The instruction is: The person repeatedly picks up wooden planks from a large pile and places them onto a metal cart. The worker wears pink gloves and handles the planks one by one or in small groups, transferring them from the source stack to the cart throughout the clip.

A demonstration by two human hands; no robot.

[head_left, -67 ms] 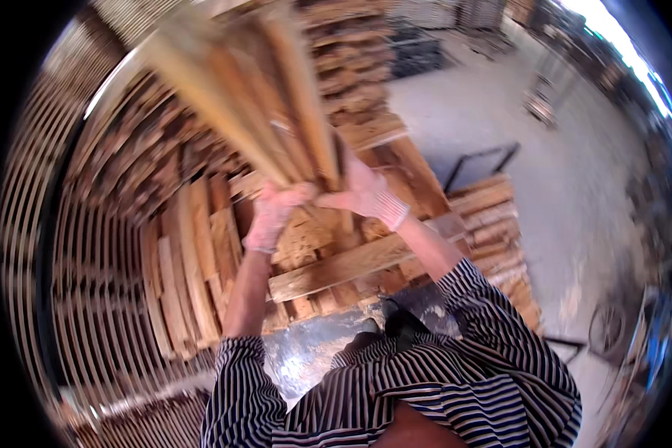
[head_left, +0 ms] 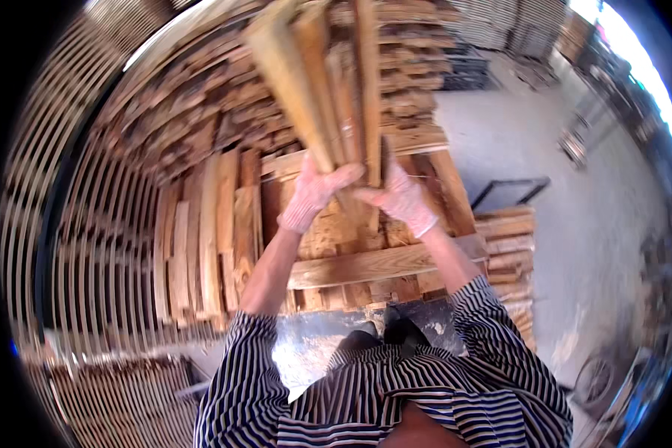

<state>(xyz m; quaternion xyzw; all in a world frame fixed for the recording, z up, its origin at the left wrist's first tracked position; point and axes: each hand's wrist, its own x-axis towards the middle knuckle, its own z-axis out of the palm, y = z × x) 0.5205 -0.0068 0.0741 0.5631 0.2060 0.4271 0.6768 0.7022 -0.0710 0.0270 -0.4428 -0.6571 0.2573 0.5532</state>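
Observation:
A bundle of several wooden planks (head_left: 300, 93) stands on end in front of me, its tops fanned apart and a little blurred. My left hand (head_left: 317, 192), in a pinkish-white knit glove, is closed around the bundle's lower left side, thumb across the front. On the right side, my right hand (head_left: 405, 200) in a matching glove grips the same planks, its thumb pointing inward. The planks' lower ends are partly hidden by the hands. Beneath them lies a low stack of boards (head_left: 362, 265), with one long board along its near edge.
More planks (head_left: 210, 231) lie side by side at the left. A tall lumber stack (head_left: 235, 93) rises behind, next to slatted racks (head_left: 78, 276). To the right are another wood pile (head_left: 509, 235), a black metal frame (head_left: 511, 185) and concrete floor (head_left: 597, 224).
The whole view has swung, so the scene sits further right. The held planks, leaning left before, stand more upright now. Both hands keep their grip.

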